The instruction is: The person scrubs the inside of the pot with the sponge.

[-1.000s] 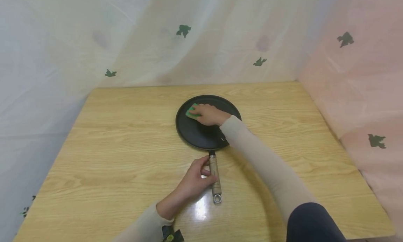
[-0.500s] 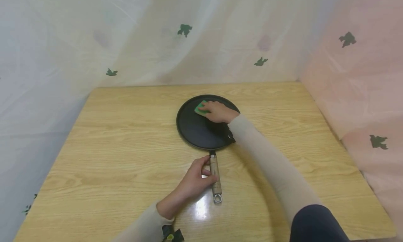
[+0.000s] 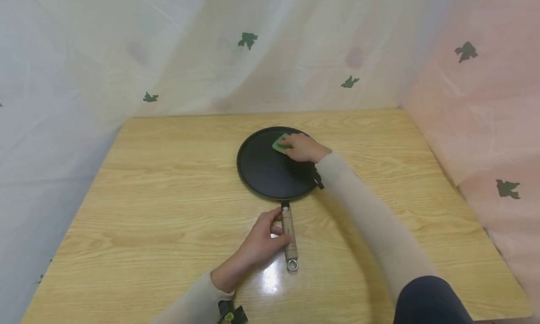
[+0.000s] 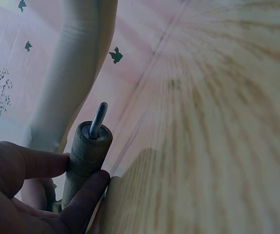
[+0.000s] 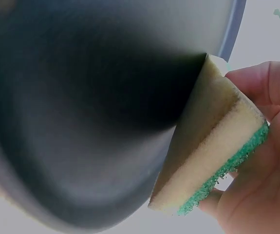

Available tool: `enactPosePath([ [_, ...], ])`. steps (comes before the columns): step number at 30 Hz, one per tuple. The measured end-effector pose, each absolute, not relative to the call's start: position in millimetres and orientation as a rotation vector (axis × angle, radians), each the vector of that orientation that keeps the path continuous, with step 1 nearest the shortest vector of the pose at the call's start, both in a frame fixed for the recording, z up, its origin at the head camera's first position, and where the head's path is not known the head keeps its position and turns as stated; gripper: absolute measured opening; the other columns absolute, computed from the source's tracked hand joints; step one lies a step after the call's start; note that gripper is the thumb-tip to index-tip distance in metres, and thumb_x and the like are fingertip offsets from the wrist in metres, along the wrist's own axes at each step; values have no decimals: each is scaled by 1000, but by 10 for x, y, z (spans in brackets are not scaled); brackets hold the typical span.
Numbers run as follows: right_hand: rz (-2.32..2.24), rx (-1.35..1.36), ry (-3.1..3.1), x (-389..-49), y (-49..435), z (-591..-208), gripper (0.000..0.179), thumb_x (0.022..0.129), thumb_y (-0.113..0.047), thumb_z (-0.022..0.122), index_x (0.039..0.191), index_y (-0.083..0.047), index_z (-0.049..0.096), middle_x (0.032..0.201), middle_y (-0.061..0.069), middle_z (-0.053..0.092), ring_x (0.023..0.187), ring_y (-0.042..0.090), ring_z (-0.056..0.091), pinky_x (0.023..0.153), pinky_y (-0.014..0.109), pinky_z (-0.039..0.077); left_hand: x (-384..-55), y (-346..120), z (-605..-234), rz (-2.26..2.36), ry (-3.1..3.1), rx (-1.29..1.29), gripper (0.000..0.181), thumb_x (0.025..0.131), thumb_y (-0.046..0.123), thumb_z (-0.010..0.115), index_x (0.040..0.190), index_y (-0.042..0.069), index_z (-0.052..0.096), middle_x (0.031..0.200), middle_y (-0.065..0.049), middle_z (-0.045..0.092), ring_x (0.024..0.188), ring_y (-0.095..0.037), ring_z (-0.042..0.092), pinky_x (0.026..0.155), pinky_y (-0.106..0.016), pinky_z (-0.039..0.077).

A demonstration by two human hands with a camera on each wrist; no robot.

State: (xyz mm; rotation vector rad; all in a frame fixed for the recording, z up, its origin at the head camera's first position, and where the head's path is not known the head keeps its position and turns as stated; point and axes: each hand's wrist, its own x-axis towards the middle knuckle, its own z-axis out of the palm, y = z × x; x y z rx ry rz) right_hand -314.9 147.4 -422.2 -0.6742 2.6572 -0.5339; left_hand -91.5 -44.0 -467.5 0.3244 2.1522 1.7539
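Observation:
A round black flat pan [image 3: 270, 174] lies on the table, its wooden handle [image 3: 289, 242] pointing toward me. My left hand [image 3: 259, 242] pinches that handle between thumb and fingers, as the left wrist view also shows around the handle [image 4: 84, 158] with its metal ring. Over the upper right part of the pan, my right hand [image 3: 305, 148] grips a sponge [image 3: 280, 144], green on top. In the right wrist view the sponge [image 5: 217, 141] shows a pale yellow side against the pan [image 5: 81, 97] and a green scouring layer toward the palm.
The light wood table [image 3: 168, 188] extends on all sides of the pan. A pale cloth backdrop [image 3: 190, 47] with green bird shapes stands behind it, and a pinkish cloth [image 3: 485, 117] borders the right side.
My right hand has slid the sponge across the pan to the right and slightly away from me. The left hand keeps its hold on the handle, nearly still.

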Motion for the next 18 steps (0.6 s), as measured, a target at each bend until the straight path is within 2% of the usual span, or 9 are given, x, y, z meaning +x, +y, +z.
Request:
enactPosePath([
  [9,-523,-679,2662,-3049,1669,-4210,48,110,-15,48,156,-3,47,167,26,31,154,46,28,126,58,21,-913,-452,-4659,1745,2147,320,75,89,0,78,151,-17,39,136,-28,50,103,-31,69,79,-25,57],
  [15,-528,-647,2695,-2951,1719,-4179,44,111,-20,49,151,-1,54,158,23,47,151,44,36,125,57,26,-918,-451,-4669,1759,2132,325,75,89,-1,77,151,-17,39,136,-28,50,104,-32,69,79,-23,55],
  [18,-522,-643,2694,-2907,1738,-4162,44,111,-20,49,150,-1,55,156,23,51,150,44,38,124,57,28,-916,-457,-4675,1766,2131,326,75,89,-1,77,151,-17,39,136,-28,50,103,-32,69,78,-22,55],
])
